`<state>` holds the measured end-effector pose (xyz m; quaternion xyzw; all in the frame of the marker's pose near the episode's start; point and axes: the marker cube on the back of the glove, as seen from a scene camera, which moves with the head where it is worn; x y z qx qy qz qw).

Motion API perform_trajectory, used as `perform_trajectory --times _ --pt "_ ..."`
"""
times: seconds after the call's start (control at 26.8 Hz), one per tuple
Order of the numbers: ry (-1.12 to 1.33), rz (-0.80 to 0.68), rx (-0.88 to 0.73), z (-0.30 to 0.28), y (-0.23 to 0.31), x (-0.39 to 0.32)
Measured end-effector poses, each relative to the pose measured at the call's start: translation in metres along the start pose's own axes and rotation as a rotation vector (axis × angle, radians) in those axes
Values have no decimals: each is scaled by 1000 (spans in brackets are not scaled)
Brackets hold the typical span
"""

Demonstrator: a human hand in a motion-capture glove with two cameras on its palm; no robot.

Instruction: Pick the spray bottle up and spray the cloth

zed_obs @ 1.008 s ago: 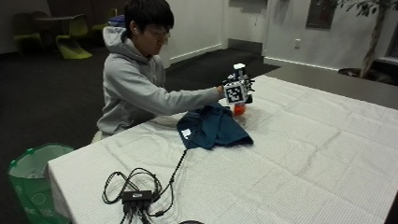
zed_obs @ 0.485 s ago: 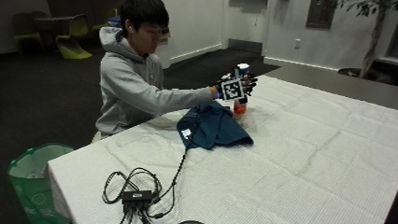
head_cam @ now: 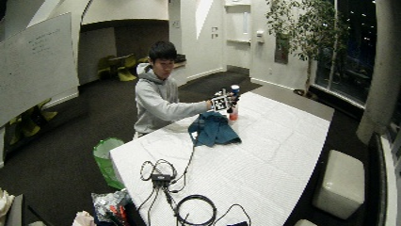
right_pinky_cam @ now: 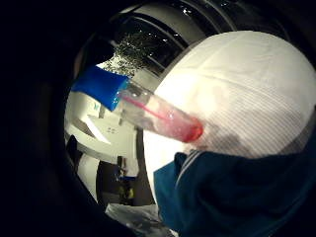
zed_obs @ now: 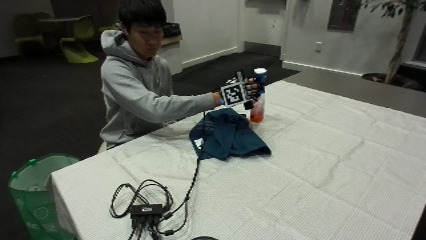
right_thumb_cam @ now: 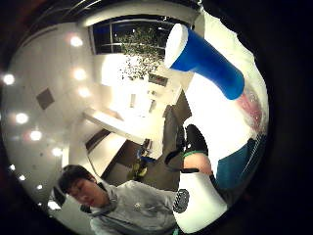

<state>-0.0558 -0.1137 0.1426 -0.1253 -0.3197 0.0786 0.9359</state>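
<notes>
- Outside view: a seated person reached the gloved right hand point(zed_obs: 247, 91) out over the worktop point(zed_obs: 333, 170); its fingers were curled round the upper part of the spray bottle point(zed_obs: 257, 102), holding it.
- Bottle stood about upright, blue cap point(zed_obs: 260, 75) just above the fingers, clear body with reddish liquid below them; can't tell whether its base touched the worktop or hung just over it.
- Blue cloth point(zed_obs: 227, 133) lay bunched on the worktop, below and just to the person's side of the fingers, its far edge near the bottle's base.
- Black cable bundle point(zed_obs: 150, 202) lay well apart from the fingers, near the worktop's front edge; green bin point(zed_obs: 33, 192) on the floor beside that corner.
- Wide outside view: same layout, right hand point(head_cam: 224, 100) on the bottle point(head_cam: 234, 109), cloth point(head_cam: 213, 128) beside it on the white worktop point(head_cam: 276, 150).
- Little finger side palm view: bottle point(right_pinky_cam: 148, 108) close to the palm, blue cap point(right_pinky_cam: 101, 86) at one end, reddish liquid pooled at the other; cloth point(right_pinky_cam: 237, 192) lay on the worktop point(right_pinky_cam: 247, 89) next to the bottle's base.
- Thumb side palm view: blue cap point(right_thumb_cam: 203, 56) filled the area beside the palm; one gloved finger point(right_thumb_cam: 194, 139) showed next to it, a slice of cloth point(right_thumb_cam: 234, 166) beyond.
</notes>
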Motion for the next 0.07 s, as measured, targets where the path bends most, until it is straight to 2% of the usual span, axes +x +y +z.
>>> perform_trajectory --times 0.07 --pt "17 -13 71 -4 -4 -1"
